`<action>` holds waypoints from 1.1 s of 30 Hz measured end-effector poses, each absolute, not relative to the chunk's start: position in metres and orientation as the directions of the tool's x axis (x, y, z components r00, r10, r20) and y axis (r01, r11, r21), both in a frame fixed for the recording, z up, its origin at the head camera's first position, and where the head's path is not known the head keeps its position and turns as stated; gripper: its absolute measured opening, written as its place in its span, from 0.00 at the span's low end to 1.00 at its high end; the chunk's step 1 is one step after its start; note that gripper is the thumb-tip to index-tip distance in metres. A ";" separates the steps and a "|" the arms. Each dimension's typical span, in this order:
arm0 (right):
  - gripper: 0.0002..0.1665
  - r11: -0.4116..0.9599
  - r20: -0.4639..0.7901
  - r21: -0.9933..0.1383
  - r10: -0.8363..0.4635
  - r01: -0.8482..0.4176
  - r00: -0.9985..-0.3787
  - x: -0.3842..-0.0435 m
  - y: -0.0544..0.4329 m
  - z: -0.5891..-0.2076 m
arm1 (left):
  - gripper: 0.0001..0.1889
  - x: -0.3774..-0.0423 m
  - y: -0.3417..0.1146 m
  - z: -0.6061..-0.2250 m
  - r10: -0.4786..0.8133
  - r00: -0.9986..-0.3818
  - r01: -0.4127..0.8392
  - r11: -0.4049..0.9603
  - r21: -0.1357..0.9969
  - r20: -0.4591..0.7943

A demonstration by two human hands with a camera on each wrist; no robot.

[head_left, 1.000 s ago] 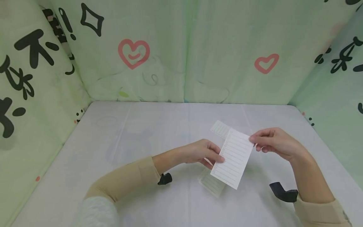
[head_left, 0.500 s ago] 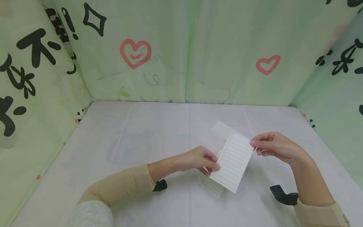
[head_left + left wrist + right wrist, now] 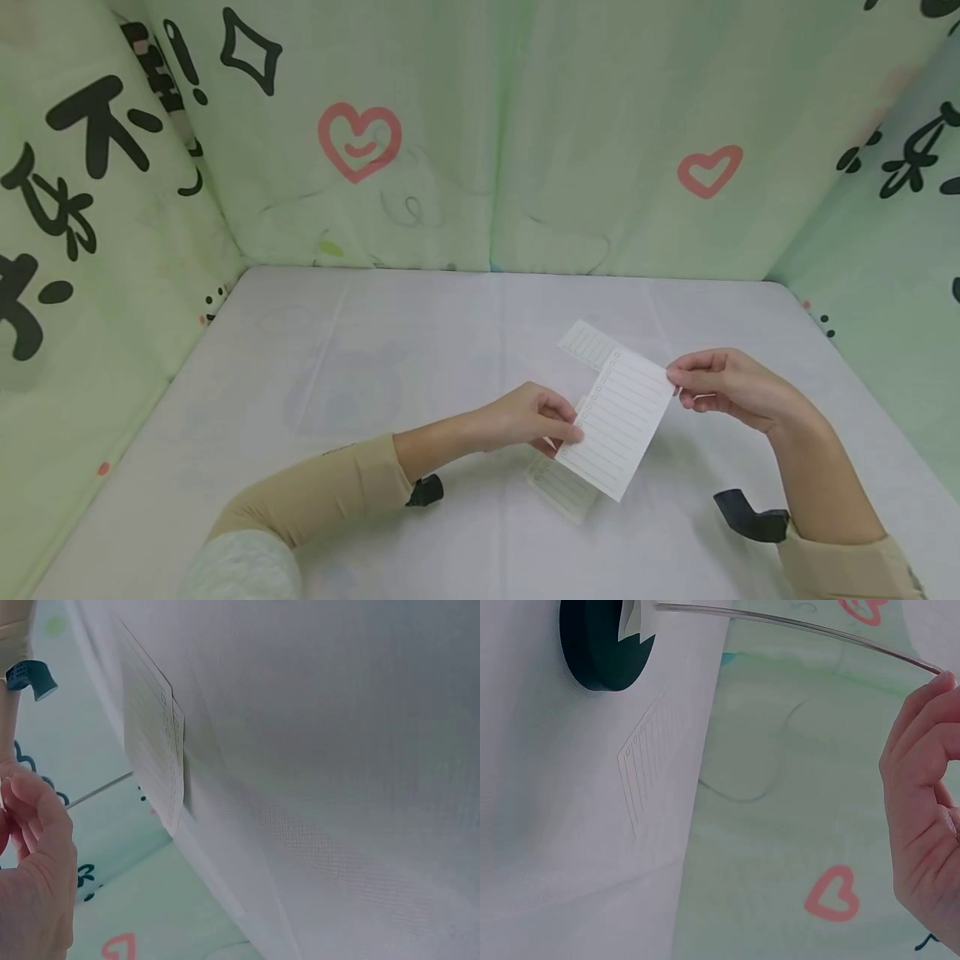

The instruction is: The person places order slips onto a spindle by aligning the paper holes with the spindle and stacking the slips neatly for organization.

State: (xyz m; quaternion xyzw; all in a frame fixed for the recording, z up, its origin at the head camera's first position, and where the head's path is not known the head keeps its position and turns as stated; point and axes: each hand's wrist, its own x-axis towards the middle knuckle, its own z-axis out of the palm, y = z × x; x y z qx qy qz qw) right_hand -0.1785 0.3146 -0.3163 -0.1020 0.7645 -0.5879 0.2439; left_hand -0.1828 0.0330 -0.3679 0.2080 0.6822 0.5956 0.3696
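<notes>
Held up over the table in the head view is a white lined checklist sheet (image 3: 621, 417) with small boxes along one edge. My left hand (image 3: 528, 417) pinches its lower left side, thumb on the face. At its upper right corner my right hand (image 3: 738, 387) pinches it between thumb and fingers. Two more lined sheets show beneath it: one lined sheet (image 3: 587, 343) at the upper left, another lined sheet (image 3: 562, 490) at the lower left. In the right wrist view, the held sheet (image 3: 802, 628) appears edge-on, running to my right fingertips.
A dark round object (image 3: 592, 645), its kind unclear, appears in the right wrist view and is not visible from the head. A white cloth covers the table (image 3: 360, 375). Green printed curtains (image 3: 570, 192) stand along the back and both sides.
Both hands keep hold of the sheet. They have moved slightly down in the head view, the left also a little to the left. In the last half second there is little movement.
</notes>
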 end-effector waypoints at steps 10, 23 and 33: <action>0.12 0.279 -0.271 -0.947 -0.440 0.157 -0.856 -0.182 0.316 -0.319 | 0.05 -0.184 0.036 -0.369 0.724 -0.642 -0.147 0.209 0.967 -0.253; 0.13 0.244 -0.265 -0.956 -0.468 0.165 -0.843 -0.184 0.315 -0.322 | 0.04 -0.184 0.038 -0.371 0.707 -0.651 -0.157 0.231 0.960 -0.277; 0.14 0.221 -0.279 -0.957 -0.500 0.190 -0.820 -0.188 0.313 -0.325 | 0.06 -0.191 0.037 -0.378 0.688 -0.670 -0.136 0.254 0.958 -0.277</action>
